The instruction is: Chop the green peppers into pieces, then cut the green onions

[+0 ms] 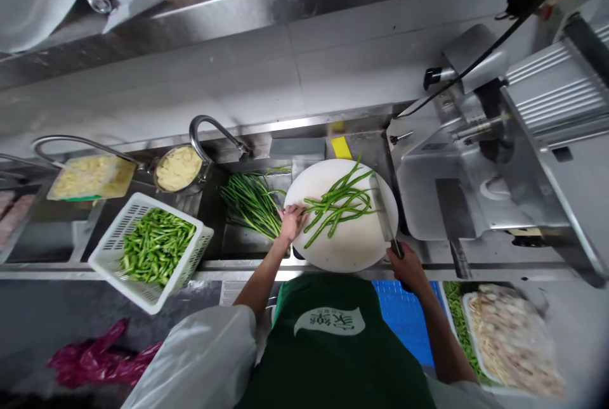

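Pinning long green bean stalks (340, 206) on the round white plastic board (352, 247), my left hand (291, 222) presses their left ends, finger curl unclear; my right hand (408, 266) clasps the steel cleaver (382, 211) at their right ends.

A commercial kitchen, at a prep station. Everything is stainless steel: the tabletop (499, 250), the shelf (238, 3) at 12 o'clock, the sink (247, 241) at 8 o'clock with its curved faucet (214, 127). A big slicer (476, 162) (the deli sort, with a sliding carriage) stands at 3 o'clock. Food sits in bulk: a basket (109, 250) of cut greens at 8 o'clock, a pan (92, 177) and bowl (178, 168) of pale food at 9 o'clock, a heaped tray (514, 339) at 4 o'clock. Near centre, a round board (352, 247) carries beans (340, 206) and a cleaver (383, 212); the person wears a green apron (333, 358).
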The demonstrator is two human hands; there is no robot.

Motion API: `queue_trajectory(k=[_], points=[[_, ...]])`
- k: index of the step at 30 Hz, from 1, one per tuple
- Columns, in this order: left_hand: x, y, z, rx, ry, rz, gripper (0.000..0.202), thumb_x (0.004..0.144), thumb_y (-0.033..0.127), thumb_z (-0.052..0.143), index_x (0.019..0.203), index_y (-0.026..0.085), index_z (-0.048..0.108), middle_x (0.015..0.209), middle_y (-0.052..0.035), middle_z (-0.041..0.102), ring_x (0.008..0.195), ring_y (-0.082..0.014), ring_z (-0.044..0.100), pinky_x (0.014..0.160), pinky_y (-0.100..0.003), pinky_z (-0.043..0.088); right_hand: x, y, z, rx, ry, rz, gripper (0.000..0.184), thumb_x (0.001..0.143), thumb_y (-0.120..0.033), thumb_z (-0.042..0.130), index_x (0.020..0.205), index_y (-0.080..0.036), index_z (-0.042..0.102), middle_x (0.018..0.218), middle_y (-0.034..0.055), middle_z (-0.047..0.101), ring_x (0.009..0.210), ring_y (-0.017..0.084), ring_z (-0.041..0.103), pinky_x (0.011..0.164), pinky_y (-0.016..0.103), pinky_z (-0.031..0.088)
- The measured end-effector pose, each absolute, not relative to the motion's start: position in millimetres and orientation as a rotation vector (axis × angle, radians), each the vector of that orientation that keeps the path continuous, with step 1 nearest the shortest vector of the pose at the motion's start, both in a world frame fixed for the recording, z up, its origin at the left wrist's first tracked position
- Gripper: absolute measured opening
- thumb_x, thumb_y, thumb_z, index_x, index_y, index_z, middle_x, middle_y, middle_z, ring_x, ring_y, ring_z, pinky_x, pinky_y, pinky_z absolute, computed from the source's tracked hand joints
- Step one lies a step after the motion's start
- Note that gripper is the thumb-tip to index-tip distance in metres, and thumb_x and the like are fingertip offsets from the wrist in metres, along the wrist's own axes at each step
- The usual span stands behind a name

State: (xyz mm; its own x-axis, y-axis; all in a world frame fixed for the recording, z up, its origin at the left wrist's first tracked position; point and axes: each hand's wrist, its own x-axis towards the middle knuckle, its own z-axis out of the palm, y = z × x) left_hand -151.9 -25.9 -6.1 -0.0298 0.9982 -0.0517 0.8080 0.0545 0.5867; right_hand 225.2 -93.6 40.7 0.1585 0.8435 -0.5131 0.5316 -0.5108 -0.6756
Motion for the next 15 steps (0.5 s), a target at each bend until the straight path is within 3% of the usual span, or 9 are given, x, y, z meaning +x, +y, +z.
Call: queue_trajectory(k=[3, 8, 11, 15], points=[[-161.7, -42.9, -3.6, 1.750, 1.735, 0.651, 0.024, 0.093, 0.031, 0.065, 0.112, 0.022, 0.075, 0.106, -0.0090, 0.068, 0.105, -0.0257, 0.061, 0.103, -0.040, 0.047, 220.2, -93.7, 42.9, -2.107, -1.302, 1.293, 0.027, 0.079, -0.042, 0.057, 0.090, -0.018, 0.062, 0.065, -0.0004, 0.058, 0.061, 0.015, 0.057, 0.056, 0.025, 0.043], [-192.1, -73.2, -7.9, 1.539, 1.827, 0.743, 0.016, 0.088, 0.019, 0.065, 0.098, 0.019, 0.077, 0.095, -0.0079, 0.069, 0.093, -0.0219, 0.064, 0.091, -0.034, 0.052, 220.6, -91.9, 50.4, -2.138, -1.348, 1.351, 0.035, 0.082, -0.047, 0.053, 0.096, -0.017, 0.061, 0.057, -0.0010, 0.057, 0.049, 0.017, 0.053, 0.054, 0.028, 0.043], [-198.4, -84.8, -13.0, 1.444, 1.880, 0.803, 0.015, 0.088, 0.024, 0.067, 0.097, 0.019, 0.077, 0.091, -0.0064, 0.066, 0.081, -0.0181, 0.062, 0.081, -0.031, 0.053, 223.0, -94.3, 57.6, -2.232, -1.554, 1.100, 0.035, 0.085, -0.047, 0.049, 0.092, -0.016, 0.063, 0.062, 0.0049, 0.061, 0.058, 0.020, 0.057, 0.060, 0.031, 0.043], [-184.8, -86.2, -21.2, 1.308, 1.974, 0.947, 0.024, 0.090, 0.033, 0.068, 0.109, 0.021, 0.076, 0.093, -0.0059, 0.061, 0.080, -0.0172, 0.058, 0.081, -0.030, 0.052, 210.9, -106.0, 74.9, -2.309, -1.680, 0.741, 0.042, 0.091, -0.049, 0.041, 0.095, -0.014, 0.063, 0.075, 0.0144, 0.065, 0.074, 0.027, 0.062, 0.066, 0.034, 0.042]])
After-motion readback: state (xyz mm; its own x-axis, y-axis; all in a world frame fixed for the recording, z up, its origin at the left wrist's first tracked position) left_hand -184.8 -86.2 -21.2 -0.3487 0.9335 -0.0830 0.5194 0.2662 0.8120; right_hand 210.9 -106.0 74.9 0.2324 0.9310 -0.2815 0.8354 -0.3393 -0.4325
